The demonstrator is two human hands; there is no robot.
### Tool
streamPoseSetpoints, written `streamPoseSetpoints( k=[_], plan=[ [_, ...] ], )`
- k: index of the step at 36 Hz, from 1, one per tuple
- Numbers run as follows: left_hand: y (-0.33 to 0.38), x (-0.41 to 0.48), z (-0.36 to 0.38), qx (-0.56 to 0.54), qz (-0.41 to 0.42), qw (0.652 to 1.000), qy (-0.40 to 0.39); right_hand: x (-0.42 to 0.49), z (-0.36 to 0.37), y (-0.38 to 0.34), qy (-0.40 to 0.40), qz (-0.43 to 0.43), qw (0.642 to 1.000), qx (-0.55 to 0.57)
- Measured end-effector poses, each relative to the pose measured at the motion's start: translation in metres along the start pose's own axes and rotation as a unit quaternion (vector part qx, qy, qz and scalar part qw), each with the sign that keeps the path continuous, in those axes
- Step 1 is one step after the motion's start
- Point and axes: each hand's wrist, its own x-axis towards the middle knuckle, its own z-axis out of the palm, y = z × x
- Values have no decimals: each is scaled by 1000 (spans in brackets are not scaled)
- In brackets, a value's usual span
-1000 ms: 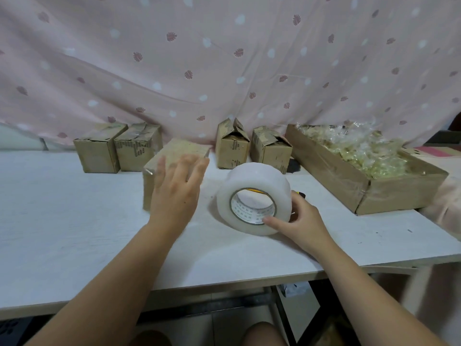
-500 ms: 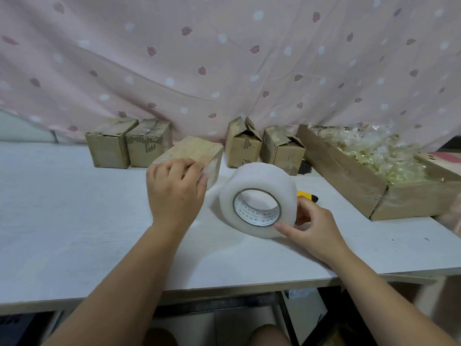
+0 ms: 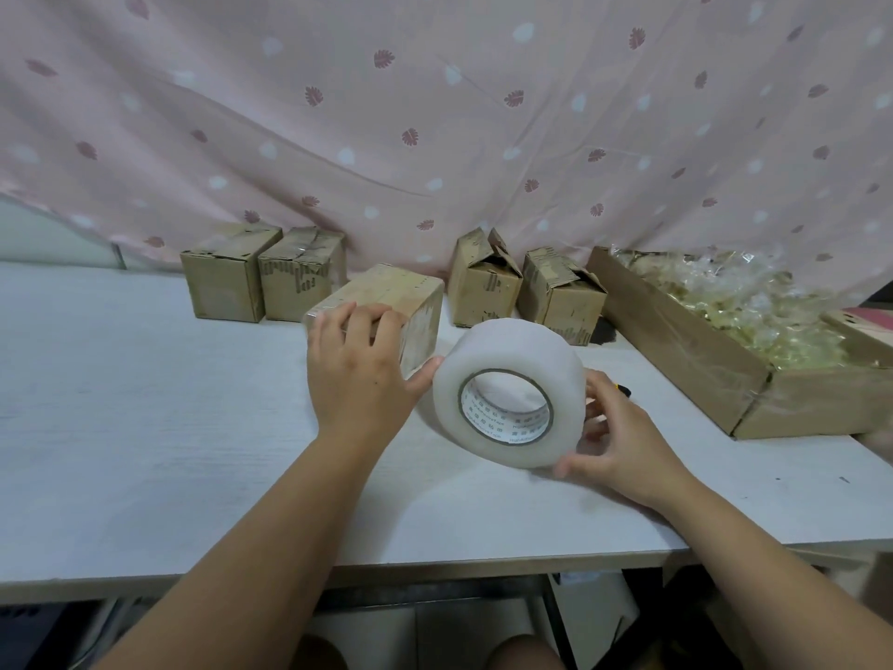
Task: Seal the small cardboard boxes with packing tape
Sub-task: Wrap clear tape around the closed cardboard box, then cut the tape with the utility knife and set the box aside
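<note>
the left hand has slid down since a second ago, and its fingers now curl over the near top edge of the box, gripping it; the thumb reaches across to the tape roll. this box lies on the counter just left of and behind the roll. the right hand grips the roll from its right side, thumb under the near rim, holding it on edge. further left of the roll stand two closed boxes; right behind it, two boxes with raised flaps. to its right sits a long carton of clear-wrapped pieces.
</note>
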Motion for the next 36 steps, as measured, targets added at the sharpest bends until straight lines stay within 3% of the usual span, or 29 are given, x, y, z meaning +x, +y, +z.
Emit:
streamPoseSetpoints(
  k=[5, 12, 15, 21, 29, 36],
  plan=[
    [1, -1, 0, -17, -3, 1000, -4, 6, -17, 16, -49, -16, 979, -199],
    [4, -2, -3, -32, -18, 999, -27, 36, -27, 34, -45, -64, 940, -332],
    [3, -2, -3, -34, -17, 999, -35, 56, -22, 43, -33, -63, 941, -332],
    [2, -3, -4, -37, -18, 998, -44, 80, -7, 35, -61, 57, 920, -384],
    [2, -3, -5, -52, -31, 997, -57, 81, -8, 25, -58, 98, 919, -377],
    [4, -3, -6, -63, -39, 995, -65, 87, -36, -38, 41, 103, 978, -178]
  ],
)
